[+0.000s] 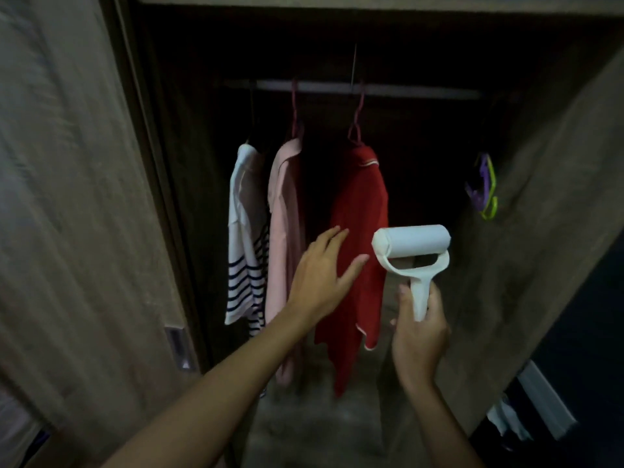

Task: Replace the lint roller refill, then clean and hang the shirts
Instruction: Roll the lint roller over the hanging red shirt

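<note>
Three shirts hang on hangers from a rail (405, 91) inside a dark wardrobe: a white shirt with navy stripes (244, 231) at the left, a pink shirt (285, 231) in the middle and a red shirt (361, 204) at the right. My left hand (320, 275) is spread flat, fingers apart, against the lower left side of the red shirt. My right hand (420, 339) grips the handle of a white lint roller (412, 246), held upright just right of the red shirt, its roll level with my left fingertips.
A sliding wardrobe door (67, 197) with a recessed metal pull (179, 347) stands at the left. The wardrobe's right side panel (540, 231) carries purple and green hangers (484, 187). White cloth (506, 417) lies low at the far right.
</note>
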The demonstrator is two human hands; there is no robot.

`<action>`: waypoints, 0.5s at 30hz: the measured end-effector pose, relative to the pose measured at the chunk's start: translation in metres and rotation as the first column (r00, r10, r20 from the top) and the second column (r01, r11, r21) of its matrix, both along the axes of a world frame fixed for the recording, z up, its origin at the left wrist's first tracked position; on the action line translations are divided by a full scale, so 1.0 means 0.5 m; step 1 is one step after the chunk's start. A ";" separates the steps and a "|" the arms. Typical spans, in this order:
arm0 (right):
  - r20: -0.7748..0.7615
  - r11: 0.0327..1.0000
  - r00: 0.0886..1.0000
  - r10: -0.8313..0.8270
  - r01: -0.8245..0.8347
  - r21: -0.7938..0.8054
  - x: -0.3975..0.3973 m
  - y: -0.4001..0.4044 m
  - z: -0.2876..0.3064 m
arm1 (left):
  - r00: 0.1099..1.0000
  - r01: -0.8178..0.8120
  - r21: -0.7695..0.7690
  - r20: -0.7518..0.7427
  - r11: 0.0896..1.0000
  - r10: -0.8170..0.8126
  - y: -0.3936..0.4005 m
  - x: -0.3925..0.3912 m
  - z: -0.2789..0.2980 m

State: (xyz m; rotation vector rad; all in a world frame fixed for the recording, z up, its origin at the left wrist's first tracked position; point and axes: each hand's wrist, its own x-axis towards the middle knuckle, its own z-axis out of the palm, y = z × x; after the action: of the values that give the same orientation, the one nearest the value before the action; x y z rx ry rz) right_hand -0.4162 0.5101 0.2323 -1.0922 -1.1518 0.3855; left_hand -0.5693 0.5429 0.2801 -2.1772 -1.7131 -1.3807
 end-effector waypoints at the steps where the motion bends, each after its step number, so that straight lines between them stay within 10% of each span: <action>1: -0.001 1.000 1.000 0.010 -0.010 -0.008 0.014 0.017 -0.003 | 0.999 -0.009 -0.036 0.046 0.999 0.010 0.011 0.023 0.005; 15: -0.075 0.975 0.973 0.219 -0.220 -0.011 0.106 0.207 0.025 | 0.919 -0.356 0.032 0.194 0.934 0.344 0.049 0.075 -0.026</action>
State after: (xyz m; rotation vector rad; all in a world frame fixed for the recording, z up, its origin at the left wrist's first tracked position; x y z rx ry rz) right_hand -0.3632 0.6134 0.2450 -0.9616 -1.2089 0.6060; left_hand -0.5320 0.5672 0.2671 -1.6421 -1.9643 -1.5492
